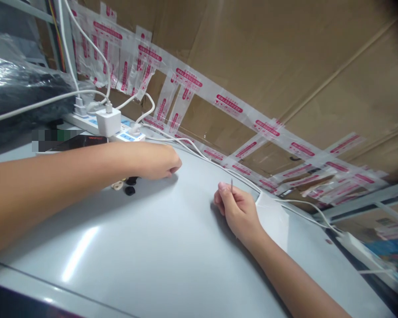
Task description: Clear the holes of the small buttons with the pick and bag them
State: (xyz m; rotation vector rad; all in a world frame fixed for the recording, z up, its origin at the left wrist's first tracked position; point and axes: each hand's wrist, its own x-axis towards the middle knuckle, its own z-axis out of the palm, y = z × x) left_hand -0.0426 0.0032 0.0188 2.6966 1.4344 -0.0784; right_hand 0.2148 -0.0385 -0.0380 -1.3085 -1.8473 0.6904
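Note:
My left hand (162,162) reaches across the grey-white tabletop (166,247), its fingers curled down close to the surface. Whatever those fingers hold, if anything, is hidden beneath them. Small black round pieces (130,191) and some beige pieces (118,185) lie by my left wrist, partly covered by the forearm. Further right, my right hand (238,207) is closed around a thin grey metal rod (231,185), whose narrow end points up above the fist. The rest of the rod is mostly hidden in the palm, so its exact kind does not show.
A power strip (128,136) with a white charger (108,122) and white cables stands at the back left, near a dark box (82,141). White paper (278,223) lies beside my right wrist. Taped cardboard (285,66) walls the back.

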